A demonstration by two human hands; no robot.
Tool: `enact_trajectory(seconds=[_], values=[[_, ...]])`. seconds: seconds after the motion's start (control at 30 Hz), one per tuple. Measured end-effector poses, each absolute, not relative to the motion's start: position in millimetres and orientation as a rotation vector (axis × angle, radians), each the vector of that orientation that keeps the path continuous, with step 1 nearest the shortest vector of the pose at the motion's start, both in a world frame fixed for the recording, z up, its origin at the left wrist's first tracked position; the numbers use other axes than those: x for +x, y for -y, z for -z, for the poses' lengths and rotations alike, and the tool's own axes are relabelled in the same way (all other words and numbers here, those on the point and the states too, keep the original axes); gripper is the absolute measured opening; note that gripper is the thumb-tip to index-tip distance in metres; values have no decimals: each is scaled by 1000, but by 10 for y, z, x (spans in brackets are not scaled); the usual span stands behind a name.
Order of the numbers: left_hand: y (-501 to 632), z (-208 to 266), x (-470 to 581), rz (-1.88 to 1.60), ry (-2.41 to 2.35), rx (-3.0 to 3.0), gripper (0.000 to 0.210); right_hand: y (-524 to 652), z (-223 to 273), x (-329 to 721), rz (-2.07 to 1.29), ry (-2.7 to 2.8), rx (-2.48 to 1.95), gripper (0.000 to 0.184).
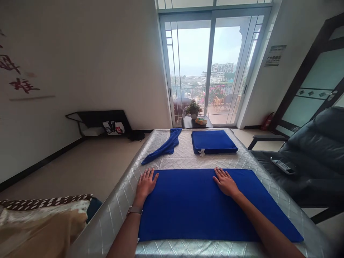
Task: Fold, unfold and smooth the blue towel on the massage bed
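A blue towel (193,208) lies spread flat in front of me on a mattress (118,208) with a silvery quilted cover. My left hand (146,182) rests flat on the towel's far left corner, fingers stretched forward. Near the far edge, right of the middle, my right hand (225,181) presses palm down with its fingers out. Beyond the right hand sits a neat stack of folded blue towels (213,140), a white tag hanging at its front. A crumpled blue cloth (163,147) lies past my left hand.
A dark recliner (317,154) with a remote-like device (282,165) on it stands at the right. Bedding (45,225) is at the lower left. Past the mattress, a chair (188,123) bears a potted plant (194,109), before a sliding glass door (212,68).
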State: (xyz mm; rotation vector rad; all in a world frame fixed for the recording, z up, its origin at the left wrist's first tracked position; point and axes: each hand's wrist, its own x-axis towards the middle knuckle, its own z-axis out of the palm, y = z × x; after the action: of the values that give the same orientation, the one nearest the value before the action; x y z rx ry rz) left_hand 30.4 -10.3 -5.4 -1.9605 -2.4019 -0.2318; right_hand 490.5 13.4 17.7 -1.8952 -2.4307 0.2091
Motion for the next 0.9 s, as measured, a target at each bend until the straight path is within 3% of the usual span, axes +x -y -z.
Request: enact_trajectory(seconds=[0.27, 0.57, 0.9], values=[[88, 88, 306, 225, 2382, -1945, 71, -260, 43, 6112, -18, 2166, -2256, 68], [-16, -73, 371, 16, 2496, -1906, 78, -259, 55, 6187, -21, 2086, -2299, 69], [-5, -157, 2525, 354, 1787, -2619, 73, -208, -19, 6144, -39, 2035, -2305, 67]])
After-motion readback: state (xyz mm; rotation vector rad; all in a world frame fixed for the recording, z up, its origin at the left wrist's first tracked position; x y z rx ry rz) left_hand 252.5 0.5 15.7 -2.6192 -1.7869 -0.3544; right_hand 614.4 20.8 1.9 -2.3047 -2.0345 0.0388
